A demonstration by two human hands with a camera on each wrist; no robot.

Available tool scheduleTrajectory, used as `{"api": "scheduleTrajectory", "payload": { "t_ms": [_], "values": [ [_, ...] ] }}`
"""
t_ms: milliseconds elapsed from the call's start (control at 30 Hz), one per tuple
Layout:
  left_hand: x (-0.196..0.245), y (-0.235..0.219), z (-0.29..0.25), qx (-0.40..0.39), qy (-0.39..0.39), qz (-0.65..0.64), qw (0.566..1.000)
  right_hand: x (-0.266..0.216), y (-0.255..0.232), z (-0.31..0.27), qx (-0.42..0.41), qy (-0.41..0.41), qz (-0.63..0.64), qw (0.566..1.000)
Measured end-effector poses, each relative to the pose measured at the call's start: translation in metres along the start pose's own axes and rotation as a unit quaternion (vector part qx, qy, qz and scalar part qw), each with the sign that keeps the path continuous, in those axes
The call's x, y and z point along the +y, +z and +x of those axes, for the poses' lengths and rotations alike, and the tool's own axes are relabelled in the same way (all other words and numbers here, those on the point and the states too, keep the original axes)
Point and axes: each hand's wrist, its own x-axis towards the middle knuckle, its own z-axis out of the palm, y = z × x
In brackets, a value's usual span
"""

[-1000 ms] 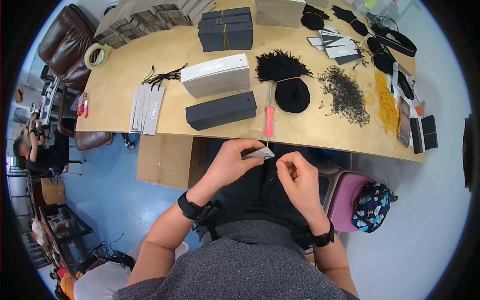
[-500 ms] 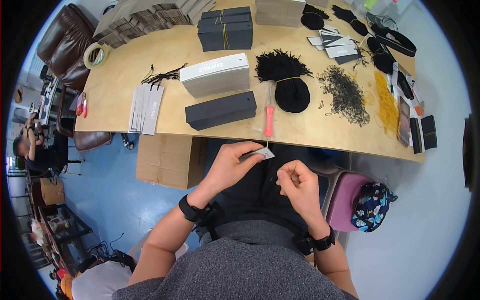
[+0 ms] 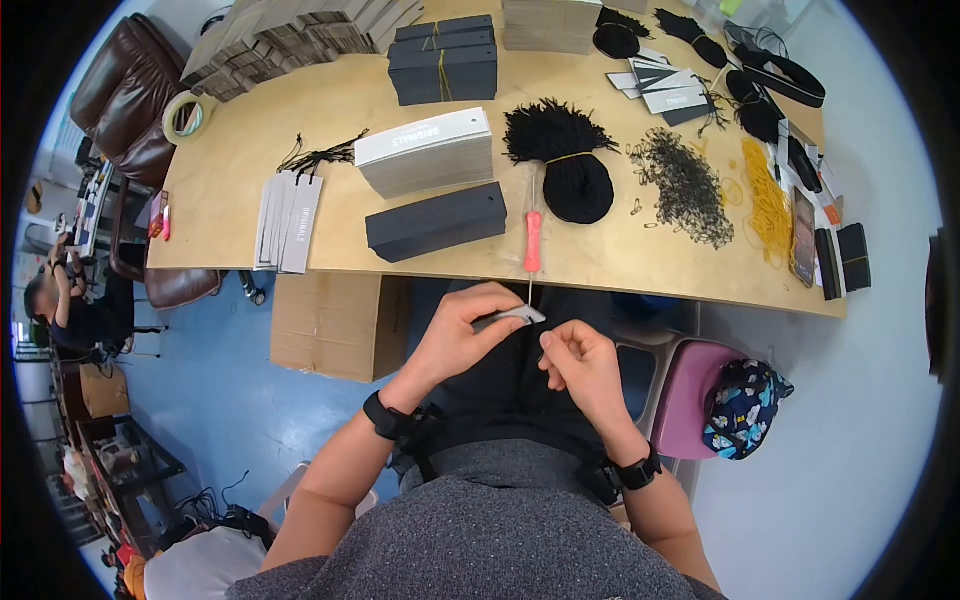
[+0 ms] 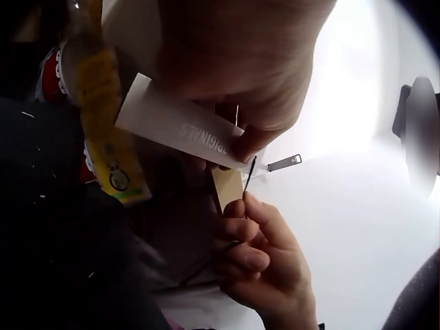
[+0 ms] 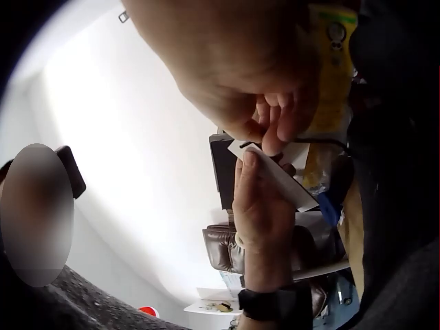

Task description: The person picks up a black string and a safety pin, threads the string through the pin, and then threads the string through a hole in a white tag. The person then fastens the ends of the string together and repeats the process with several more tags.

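Note:
A pale hang tag (image 4: 180, 130) printed "ORIGINALS" is held between the thumb and fingers of my left hand (image 3: 452, 335). Just below and right of the tag's end in the head view, my right hand (image 3: 592, 375) pinches a thin black cord (image 4: 249, 180). The cord runs up to the tag's end in the left wrist view, and its tail trails from the right fingers. Beyond the hands, a red-handled tool (image 3: 533, 240) lies on the table with its thin metal shaft over the front edge.
On the table (image 3: 620, 262) stand a white tag stack (image 3: 430, 165) and a dark one (image 3: 436, 225). A bundle of black cords (image 3: 578, 190) lies right of them, then small dark clips (image 3: 690, 190) and yellow bands (image 3: 768, 205). Corded tags (image 3: 288, 225) lie at left.
My right hand drew a little away from the tag, then came back left to its end. The left hand keeps hold of the tag, now turned more edge-on. The head view has shifted slightly.

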Motion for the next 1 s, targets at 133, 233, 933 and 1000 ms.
{"api": "scheduleTrajectory", "payload": {
  "t_ms": [133, 233, 933, 1000],
  "values": [
    [0.01, -0.008, -0.009, -0.076, 0.035, 0.03, 0.996, 0.0, -0.007, -0.007, -0.131, 0.041, 0.099, 0.986],
    [0.023, -0.011, -0.017, -0.082, 0.013, 0.001, 0.997, -0.01, -0.01, -0.012, -0.184, 0.037, 0.086, 0.978],
    [0.059, -0.027, -0.011, -0.104, -0.029, 0.062, 0.992, -0.063, -0.026, 0.003, -0.274, 0.092, 0.21, 0.934],
    [0.064, -0.029, -0.011, -0.1, -0.131, -0.069, 0.984, -0.066, -0.03, 0.005, -0.249, 0.088, 0.075, 0.961]
  ]
}}
